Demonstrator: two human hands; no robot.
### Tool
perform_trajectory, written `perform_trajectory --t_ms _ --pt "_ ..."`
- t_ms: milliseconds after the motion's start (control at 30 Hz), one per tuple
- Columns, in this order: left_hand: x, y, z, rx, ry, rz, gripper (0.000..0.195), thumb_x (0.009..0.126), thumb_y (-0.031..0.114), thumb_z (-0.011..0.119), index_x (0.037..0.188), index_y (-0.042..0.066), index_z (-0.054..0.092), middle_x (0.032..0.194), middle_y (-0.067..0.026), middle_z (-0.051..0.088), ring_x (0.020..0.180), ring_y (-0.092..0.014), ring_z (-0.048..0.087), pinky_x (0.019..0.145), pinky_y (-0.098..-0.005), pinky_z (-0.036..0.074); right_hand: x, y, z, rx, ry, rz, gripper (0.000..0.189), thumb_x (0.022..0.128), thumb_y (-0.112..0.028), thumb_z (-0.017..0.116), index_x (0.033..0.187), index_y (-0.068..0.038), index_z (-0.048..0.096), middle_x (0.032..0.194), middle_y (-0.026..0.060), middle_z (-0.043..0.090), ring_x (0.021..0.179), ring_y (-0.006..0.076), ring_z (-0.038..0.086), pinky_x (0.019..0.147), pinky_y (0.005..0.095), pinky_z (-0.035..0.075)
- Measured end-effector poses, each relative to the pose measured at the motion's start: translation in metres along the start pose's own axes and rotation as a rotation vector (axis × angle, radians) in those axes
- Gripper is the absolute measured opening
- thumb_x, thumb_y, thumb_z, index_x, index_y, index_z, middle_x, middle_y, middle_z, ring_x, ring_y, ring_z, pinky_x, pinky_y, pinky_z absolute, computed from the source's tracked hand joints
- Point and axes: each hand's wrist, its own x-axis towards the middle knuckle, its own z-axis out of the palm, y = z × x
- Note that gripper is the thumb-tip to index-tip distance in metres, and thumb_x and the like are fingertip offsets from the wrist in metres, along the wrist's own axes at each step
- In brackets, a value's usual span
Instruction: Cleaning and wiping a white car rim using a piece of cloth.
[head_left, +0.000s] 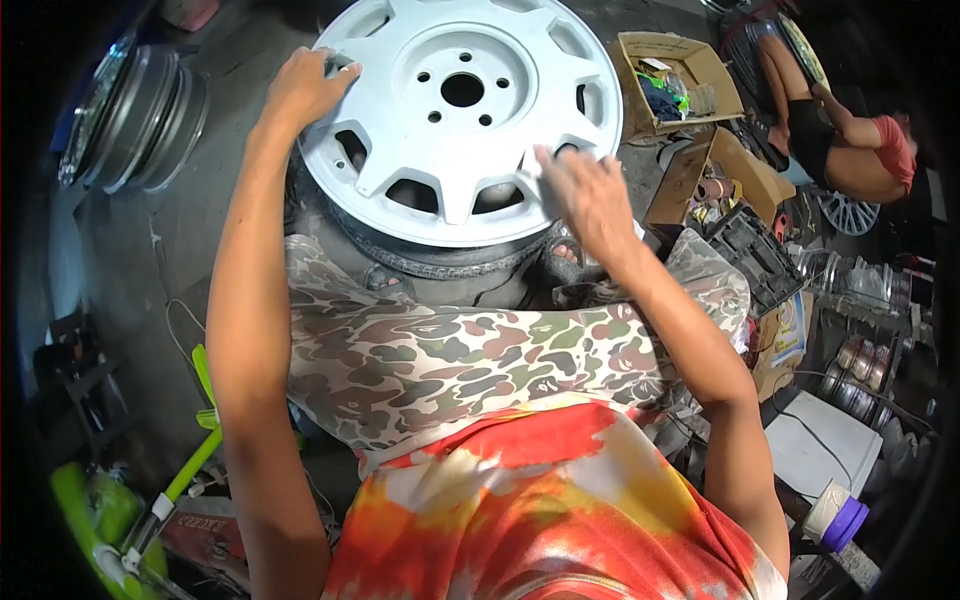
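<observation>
A white-painted alloy wheel (420, 154) lies face up before me, with several bolt holes around its open centre. It rests on a black tyre (450, 264) on the floor. At the wheel's upper left edge, my left hand (304, 86) grips the rim, thumb on the face beside a window. My right hand (592, 195), blurred, is on the lower right of the face, fingers bent over a small pale sheet (531, 161). Whether that sheet is paper or cloth I cannot tell. My sandalled feet stand close to the tyre.
Stacked metal wheels (139, 120) stand at the left. Cardboard boxes (716, 71) of odds and ends and a black plastic case (754, 259) are on the right. Beyond them a person (862, 142) sits by another wheel. A lime-green stand (191, 465) is at lower left.
</observation>
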Motion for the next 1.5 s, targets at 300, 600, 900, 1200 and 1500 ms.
perform_trajectory --t_ms 300,600,900,1200,1500 --pt "0.0 0.016 -0.002 0.019 -0.25 -0.063 0.06 0.097 0.052 0.062 0.108 -0.006 0.073 0.108 -0.0323 0.071 0.104 -0.046 0.07 0.093 -0.0479 0.053 0.007 -0.007 0.016 -0.049 0.156 0.114 0.056 0.082 -0.005 0.063 0.137 -0.002 0.059 0.104 0.009 0.062 0.093 0.0256 0.061 0.081 0.0446 0.041" --pt "-0.013 0.047 -0.021 0.128 -0.407 -0.079 0.061 0.1 0.048 0.057 0.112 -0.011 0.07 0.113 -0.0346 0.069 0.109 -0.049 0.068 0.099 -0.0527 0.051 0.003 0.023 0.01 -0.028 0.112 0.348 0.057 0.078 -0.004 0.068 0.134 -0.004 0.06 0.104 0.0089 0.062 0.094 0.027 0.063 0.079 0.0434 0.038" --pt "-0.013 0.056 -0.026 0.116 -0.44 -0.112 0.061 0.101 0.048 0.056 0.114 -0.01 0.07 0.115 -0.0342 0.069 0.109 -0.048 0.068 0.098 -0.0524 0.052 0.008 0.022 0.005 -0.032 0.159 0.308 0.057 0.077 -0.002 0.067 0.134 -0.004 0.06 0.104 0.0097 0.063 0.095 0.0254 0.063 0.079 0.0423 0.038" --pt "-0.012 0.055 -0.027 0.136 -0.424 -0.158 0.059 0.102 0.048 0.055 0.118 -0.007 0.07 0.117 -0.0312 0.07 0.112 -0.046 0.068 0.1 -0.0522 0.051 0.008 0.023 0.004 -0.027 0.106 0.407 0.059 0.077 -0.003 0.068 0.135 -0.003 0.06 0.102 0.0103 0.064 0.094 0.0266 0.063 0.082 0.044 0.04" --pt "-0.014 0.039 -0.018 0.167 -0.346 -0.103 0.066 0.102 0.053 0.054 0.11 -0.011 0.068 0.107 -0.0337 0.07 0.103 -0.048 0.069 0.092 -0.0534 0.052 -0.006 0.01 0.012 -0.044 0.163 0.456 0.057 0.075 -0.003 0.07 0.132 -0.001 0.062 0.101 0.0116 0.061 0.095 0.0291 0.063 0.079 0.0451 0.038"
